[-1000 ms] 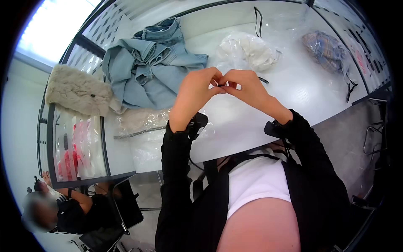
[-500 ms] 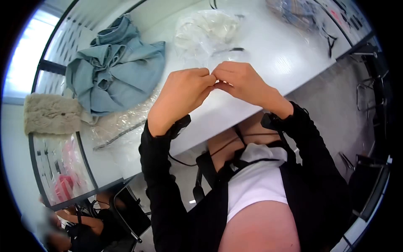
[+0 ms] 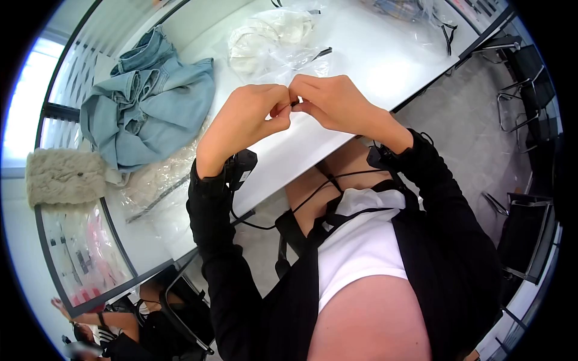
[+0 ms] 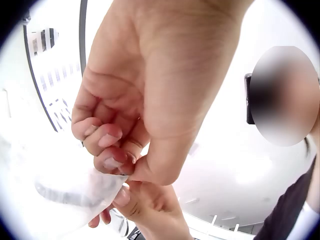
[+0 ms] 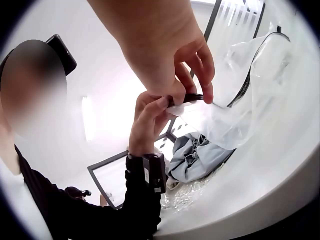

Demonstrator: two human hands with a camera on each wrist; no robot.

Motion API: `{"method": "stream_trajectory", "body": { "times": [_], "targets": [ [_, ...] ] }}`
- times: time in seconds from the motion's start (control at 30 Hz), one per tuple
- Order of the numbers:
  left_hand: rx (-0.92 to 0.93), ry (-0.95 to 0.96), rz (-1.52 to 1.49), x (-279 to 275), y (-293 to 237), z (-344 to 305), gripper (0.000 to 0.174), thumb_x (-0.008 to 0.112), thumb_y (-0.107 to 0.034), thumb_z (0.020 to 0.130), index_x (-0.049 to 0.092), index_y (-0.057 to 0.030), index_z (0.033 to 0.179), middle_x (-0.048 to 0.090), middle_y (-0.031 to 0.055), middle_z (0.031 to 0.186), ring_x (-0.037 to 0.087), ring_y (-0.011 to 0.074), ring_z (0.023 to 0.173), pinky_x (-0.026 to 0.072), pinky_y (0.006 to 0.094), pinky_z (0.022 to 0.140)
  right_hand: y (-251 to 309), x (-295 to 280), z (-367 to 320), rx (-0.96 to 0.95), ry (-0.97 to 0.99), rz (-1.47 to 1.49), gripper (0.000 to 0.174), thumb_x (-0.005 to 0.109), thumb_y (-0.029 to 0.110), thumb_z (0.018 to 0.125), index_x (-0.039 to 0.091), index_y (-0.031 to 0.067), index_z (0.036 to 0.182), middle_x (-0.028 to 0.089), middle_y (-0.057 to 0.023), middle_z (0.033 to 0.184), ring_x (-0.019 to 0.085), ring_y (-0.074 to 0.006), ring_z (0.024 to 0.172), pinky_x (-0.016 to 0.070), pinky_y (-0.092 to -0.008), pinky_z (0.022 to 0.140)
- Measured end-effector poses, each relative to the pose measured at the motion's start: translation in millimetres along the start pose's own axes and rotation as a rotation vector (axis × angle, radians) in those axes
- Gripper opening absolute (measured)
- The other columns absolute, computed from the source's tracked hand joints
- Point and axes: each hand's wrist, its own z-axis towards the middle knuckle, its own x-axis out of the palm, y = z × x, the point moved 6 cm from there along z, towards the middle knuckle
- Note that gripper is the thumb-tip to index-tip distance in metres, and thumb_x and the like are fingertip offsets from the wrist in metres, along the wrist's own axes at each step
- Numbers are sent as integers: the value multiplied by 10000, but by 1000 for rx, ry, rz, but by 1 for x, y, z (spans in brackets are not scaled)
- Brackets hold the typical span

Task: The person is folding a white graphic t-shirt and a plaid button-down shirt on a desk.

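Note:
A clear plastic bag (image 5: 220,125) with a black zip strip along its opening hangs from both hands; a crumpled white item (image 3: 271,39) shows through the plastic in the head view. My left hand (image 3: 248,117) pinches the bag's edge between thumb and fingertips, as the left wrist view also shows. Close against it, my right hand (image 3: 340,107) pinches a dark length of the zip strip (image 5: 192,98) between thumb and fingers. The two hands meet fingertip to fingertip above the white table (image 3: 367,78).
Light blue jeans (image 3: 150,108) lie at the left, beside a fluffy beige item (image 3: 65,176) and a clear bag (image 3: 162,183). Another bag holding a plaid item (image 3: 397,9) is at the far right. A seated person (image 3: 120,337) and chairs (image 3: 522,234) surround the table.
The head view has shifted, so the table's things now sit further left and higher. Both hands stay together at the bag's edge, the fingers having shifted slightly.

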Motion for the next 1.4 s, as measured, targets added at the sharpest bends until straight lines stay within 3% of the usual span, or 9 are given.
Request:
{"method": "stream_trajectory", "body": {
  "times": [0.1,0.33,0.43,0.57,0.73,0.87,1.17,1.27,1.4],
  "targets": [
    [-26,-29,-33,-13,0,-4,105,588,-36,683,493,-15,722,521,96,633,501,236,556,408,298,524,-2,-4,5,-80,-154,-43,167,640,58,735,515,82,843,550,8,798,544,-189,594,411,-280,490],
    [-3,-178,3,-44,-7,-13,103,598,-4,706,496,-3,695,437,45,579,404,127,531,357,243,510,1,-12,24,-195,-238,-117,165,647,68,728,525,79,839,557,9,813,547,-184,610,425,-269,512],
    [-61,-152,45,-46,1,-16,108,594,-33,710,489,-22,736,496,69,639,465,194,559,393,288,523,1,-10,26,-203,-291,-125,167,648,62,722,533,72,844,558,-12,795,547,-195,640,434,-274,530],
    [184,-285,407,-43,-21,-12,200,673,-165,711,514,-61,773,509,87,719,519,259,700,416,342,595,6,-2,25,-255,-318,-167,169,648,44,709,547,57,843,556,-36,778,542,-200,704,445,-283,552],
    [57,-165,539,-22,-1,-9,169,630,-225,753,554,-75,746,526,80,647,529,260,641,400,355,551,16,4,19,-269,-277,-311,144,618,40,701,553,79,824,525,11,755,502,-148,711,450,-252,523],
    [168,-109,538,-28,-12,-12,160,595,-195,786,544,-67,704,488,77,549,515,263,563,385,360,498,16,-5,19,-238,-249,-276,132,657,89,700,592,76,814,572,5,767,542,-157,705,457,-251,561],
    [121,-245,518,-65,-10,-30,125,643,-160,743,564,-74,696,452,81,537,486,260,528,354,360,476,-29,-47,20,-230,-441,-433,97,658,98,729,597,74,800,602,-13,788,563,-174,709,464,-256,580],
    [-26,-282,497,-84,-5,-46,131,660,-156,732,578,-63,689,416,93,531,450,268,508,316,358,471,-74,-73,0,-116,-383,-536,103,656,80,738,605,61,825,607,-20,789,561,-177,701,453,-247,586],
    [15,-225,467,-77,-9,-36,166,655,-170,742,557,-52,681,420,95,533,447,267,516,310,357,469,-84,-90,-13,-146,-439,-534,96,663,65,734,620,51,819,620,-30,784,570,-181,713,454,-256,611]
  ]
}}
